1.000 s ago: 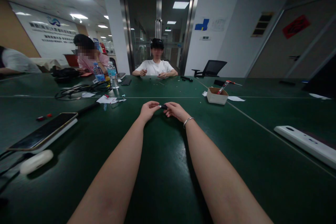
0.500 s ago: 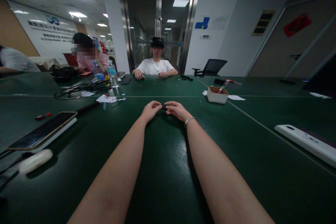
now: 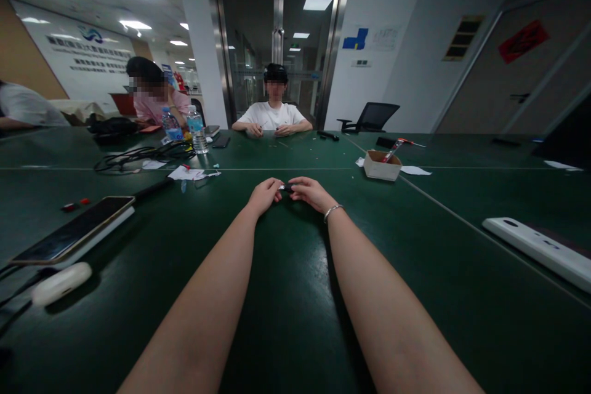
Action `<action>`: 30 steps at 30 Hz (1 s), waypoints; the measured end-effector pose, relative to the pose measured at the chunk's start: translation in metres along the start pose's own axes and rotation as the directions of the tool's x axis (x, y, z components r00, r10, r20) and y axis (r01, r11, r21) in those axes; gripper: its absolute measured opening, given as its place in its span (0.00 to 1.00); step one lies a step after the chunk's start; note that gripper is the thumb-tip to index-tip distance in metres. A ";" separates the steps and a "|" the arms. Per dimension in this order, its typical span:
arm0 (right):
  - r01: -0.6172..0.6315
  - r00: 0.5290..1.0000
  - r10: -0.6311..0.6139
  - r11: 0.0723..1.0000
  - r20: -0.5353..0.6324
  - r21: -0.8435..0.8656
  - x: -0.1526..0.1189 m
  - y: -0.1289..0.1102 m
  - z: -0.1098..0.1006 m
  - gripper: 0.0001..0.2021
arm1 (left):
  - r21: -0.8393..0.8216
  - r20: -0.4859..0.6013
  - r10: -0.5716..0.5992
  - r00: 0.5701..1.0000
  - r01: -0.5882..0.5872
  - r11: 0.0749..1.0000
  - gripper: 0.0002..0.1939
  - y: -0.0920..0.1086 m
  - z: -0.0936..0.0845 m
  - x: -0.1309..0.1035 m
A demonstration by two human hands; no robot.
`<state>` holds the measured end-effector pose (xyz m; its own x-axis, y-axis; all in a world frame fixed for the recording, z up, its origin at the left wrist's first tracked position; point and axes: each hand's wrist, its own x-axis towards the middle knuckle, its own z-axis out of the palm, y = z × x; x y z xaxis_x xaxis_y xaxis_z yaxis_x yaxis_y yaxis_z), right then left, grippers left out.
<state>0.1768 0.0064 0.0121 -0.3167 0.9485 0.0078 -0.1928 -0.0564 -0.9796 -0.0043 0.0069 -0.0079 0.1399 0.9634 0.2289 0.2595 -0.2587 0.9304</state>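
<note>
Both my arms reach out over the dark green table (image 3: 286, 295). Between my hands is a small black object (image 3: 289, 188) with a shiny silvery part at its left end; its kind is too small to make out. The fingers of my left hand (image 3: 265, 197) are closed on the silvery end. My right hand (image 3: 314, 194), with a silver bracelet at the wrist, pinches the black end. My fingertips hide parts of the object.
A phone (image 3: 74, 228) and a white rounded case (image 3: 62, 283) lie at left. Beyond are paper scraps (image 3: 187, 173), black cables (image 3: 133, 157) and bottles (image 3: 197, 132). A small box (image 3: 382, 167) and a white power strip (image 3: 540, 246) are at right. A person (image 3: 273, 116) sits opposite.
A silvery part now shows between my hands, where only the black piece showed before. My hands stay nearly in place. The person opposite has brought their hands closer together.
</note>
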 end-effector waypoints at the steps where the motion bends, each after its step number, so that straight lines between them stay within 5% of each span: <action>1: 0.002 1.000 -0.002 1.000 0.000 0.003 0.000 0.000 0.000 0.09 | 0.005 -0.015 0.014 1.000 -0.014 1.000 0.13 0.000 0.000 0.000; 30: -0.011 1.000 0.011 1.000 -0.013 -0.020 0.000 -0.001 0.001 0.09 | 0.005 -0.019 0.032 0.999 -0.032 0.999 0.12 0.001 -0.001 0.000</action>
<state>0.1763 0.0059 0.0131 -0.3070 0.9517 -0.0052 -0.1710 -0.0605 -0.9834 -0.0051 0.0063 -0.0067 0.1300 0.9556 0.2643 0.2593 -0.2900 0.9212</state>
